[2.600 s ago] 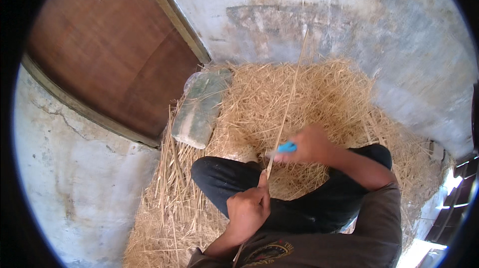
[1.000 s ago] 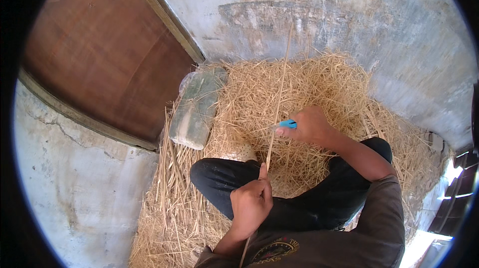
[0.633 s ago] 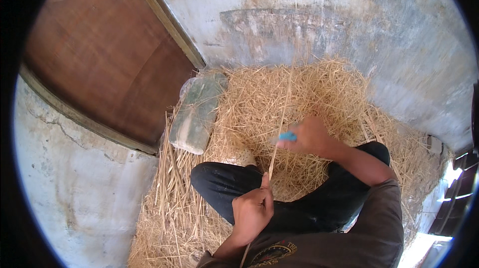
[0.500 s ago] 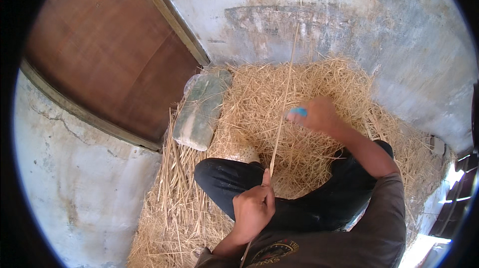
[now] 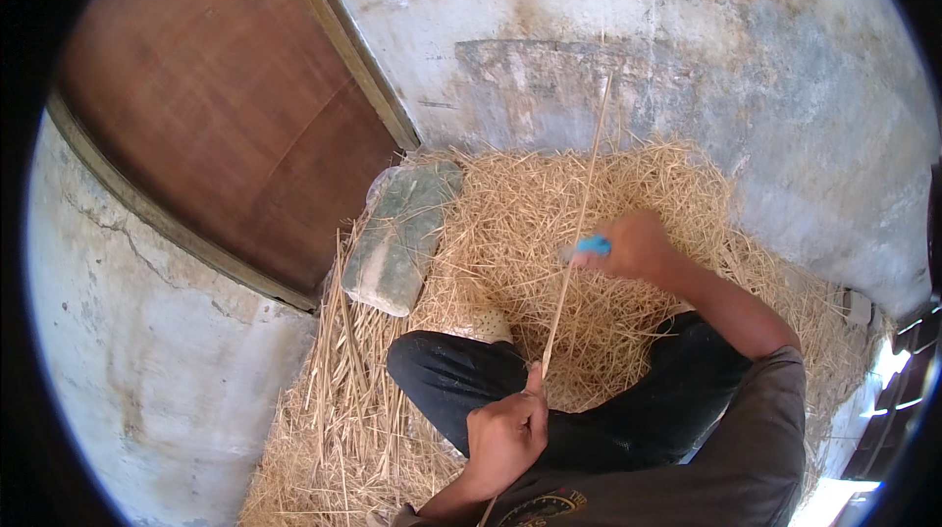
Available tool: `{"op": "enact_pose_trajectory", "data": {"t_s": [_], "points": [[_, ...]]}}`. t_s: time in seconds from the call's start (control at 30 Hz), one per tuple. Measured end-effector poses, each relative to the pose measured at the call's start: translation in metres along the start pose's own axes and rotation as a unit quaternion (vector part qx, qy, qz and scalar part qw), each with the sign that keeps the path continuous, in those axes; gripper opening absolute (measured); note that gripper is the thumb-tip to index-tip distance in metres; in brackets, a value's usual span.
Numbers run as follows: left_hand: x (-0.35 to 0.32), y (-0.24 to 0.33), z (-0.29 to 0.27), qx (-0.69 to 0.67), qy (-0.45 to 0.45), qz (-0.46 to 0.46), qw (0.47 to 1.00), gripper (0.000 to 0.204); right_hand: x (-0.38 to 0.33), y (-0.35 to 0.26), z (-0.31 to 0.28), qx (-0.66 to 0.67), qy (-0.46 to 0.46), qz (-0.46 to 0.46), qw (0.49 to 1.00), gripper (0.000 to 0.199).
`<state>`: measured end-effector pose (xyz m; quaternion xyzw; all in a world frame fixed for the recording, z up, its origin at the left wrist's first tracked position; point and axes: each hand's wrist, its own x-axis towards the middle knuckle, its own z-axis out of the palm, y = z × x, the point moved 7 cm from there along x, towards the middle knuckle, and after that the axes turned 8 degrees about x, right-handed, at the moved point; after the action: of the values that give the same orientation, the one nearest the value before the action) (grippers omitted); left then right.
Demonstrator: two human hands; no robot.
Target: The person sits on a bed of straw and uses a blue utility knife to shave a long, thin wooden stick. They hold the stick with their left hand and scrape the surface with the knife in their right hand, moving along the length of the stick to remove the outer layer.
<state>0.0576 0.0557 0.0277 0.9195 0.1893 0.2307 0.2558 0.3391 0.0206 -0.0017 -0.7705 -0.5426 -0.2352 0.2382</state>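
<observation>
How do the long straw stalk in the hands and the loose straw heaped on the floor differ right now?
The long pale straw stalk is a single straight stem held off the ground, pinched low by the left hand, with the right hand and its small blue tool against it higher up. The loose straw heap is short, tangled and lies flat on the floor. Both share the same dry golden colour.

Right hand (image 5: 638, 244) motion-blurred, blue tool (image 5: 592, 246) mostly buried in its grip, stalk's (image 5: 574, 252) lower end hidden inside left fist (image 5: 505, 434), stalk tip fading against wall (image 5: 687, 56), floor hidden under straw (image 5: 510, 223)
</observation>
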Motion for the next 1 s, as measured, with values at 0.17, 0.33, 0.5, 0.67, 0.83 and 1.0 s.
{"op": "enact_pose_trajectory", "data": {"t_s": [0.17,0.33,0.5,0.67,0.83,1.0], "points": [[-0.008,0.009,0.001,-0.044,-0.03,0.041,0.998,0.018,0.04,0.153,-0.012,0.005,-0.201,0.34,0.919,0.073],[-0.012,0.015,0.009,-0.096,-0.061,0.033,0.993,0.014,0.036,0.278,-0.078,-0.053,0.057,0.47,0.879,0.077],[-0.006,-0.034,0.024,-0.324,-0.062,-0.193,0.924,0.017,0.027,0.19,-0.049,0.14,-0.012,0.454,0.88,0.071],[0.009,-0.045,0.032,-0.391,-0.062,-0.248,0.884,0.027,-0.026,-0.033,-0.017,0.246,-0.16,0.112,0.949,0.06],[0.008,-0.027,0.026,-0.309,-0.055,-0.2,0.928,0.03,-0.014,-0.055,-0.015,0.192,-0.218,0.091,0.953,0.07],[0.006,-0.027,0.027,-0.305,-0.037,-0.199,0.931,0.026,-0.017,-0.073,-0.011,0.206,-0.189,0.037,0.959,0.076]]}}
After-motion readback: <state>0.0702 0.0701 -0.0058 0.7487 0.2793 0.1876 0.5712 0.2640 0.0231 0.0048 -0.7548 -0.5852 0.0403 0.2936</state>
